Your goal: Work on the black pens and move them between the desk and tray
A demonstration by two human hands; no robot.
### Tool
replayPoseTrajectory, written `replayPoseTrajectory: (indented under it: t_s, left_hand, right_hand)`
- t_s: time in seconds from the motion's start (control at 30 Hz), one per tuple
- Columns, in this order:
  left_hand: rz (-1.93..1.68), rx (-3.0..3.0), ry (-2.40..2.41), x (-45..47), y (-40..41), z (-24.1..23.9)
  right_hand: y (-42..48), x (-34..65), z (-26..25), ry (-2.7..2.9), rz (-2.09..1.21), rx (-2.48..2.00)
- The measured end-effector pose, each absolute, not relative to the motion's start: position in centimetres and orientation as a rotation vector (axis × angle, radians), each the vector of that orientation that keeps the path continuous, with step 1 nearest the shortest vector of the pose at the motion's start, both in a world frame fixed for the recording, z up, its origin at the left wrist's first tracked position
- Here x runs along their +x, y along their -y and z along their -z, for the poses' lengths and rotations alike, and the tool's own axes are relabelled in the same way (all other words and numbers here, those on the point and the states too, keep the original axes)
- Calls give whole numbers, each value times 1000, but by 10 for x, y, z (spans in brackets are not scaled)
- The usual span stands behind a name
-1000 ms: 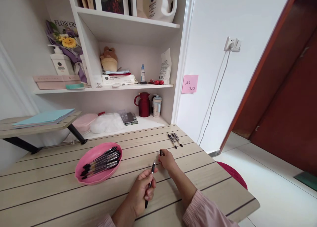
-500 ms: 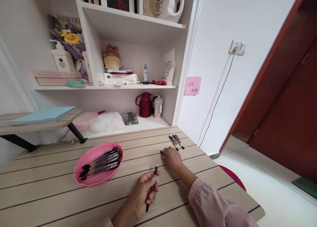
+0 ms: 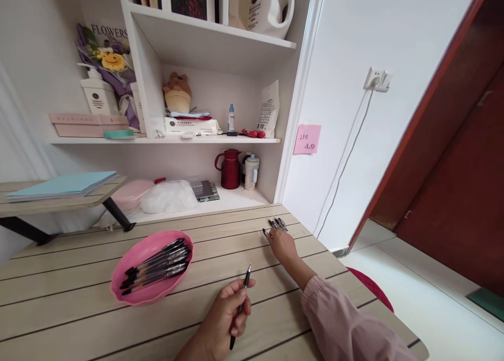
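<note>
Pointing tip-up from the closed left hand [image 3: 231, 312], a slim black-gripped pen [image 3: 247, 277] is held above the wood-plank desk [image 3: 79, 321]. Well apart from it, toward the desk's far edge, a second pen [image 3: 265, 233] is grasped low by the right hand [image 3: 282, 244], most of its length hidden. Loose pens [image 3: 282, 224] are laid just beyond. At left, a pink scalloped bowl [image 3: 137, 252] is loaded with bundled pens [image 3: 159, 265]. Behind, a dark red jug [image 3: 230, 169] is set on a white shelf [image 3: 244, 197]; a pink handwritten note [image 3: 307, 139] is stuck to the wall [image 3: 342, 46].
</note>
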State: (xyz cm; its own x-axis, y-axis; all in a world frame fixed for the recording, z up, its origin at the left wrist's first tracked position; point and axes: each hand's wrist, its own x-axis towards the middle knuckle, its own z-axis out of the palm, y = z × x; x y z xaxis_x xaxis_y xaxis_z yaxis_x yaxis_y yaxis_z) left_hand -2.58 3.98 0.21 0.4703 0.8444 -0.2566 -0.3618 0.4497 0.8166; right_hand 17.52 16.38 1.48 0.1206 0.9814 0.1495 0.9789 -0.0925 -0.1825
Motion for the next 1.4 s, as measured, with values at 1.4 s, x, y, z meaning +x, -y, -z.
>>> replayPoseTrajectory:
  t_s: [1.4]
  left_hand:
    - [-956, 851, -796, -24, -40, -10]
  right_hand:
    - [-77, 92, -17, 910, -1622, -858]
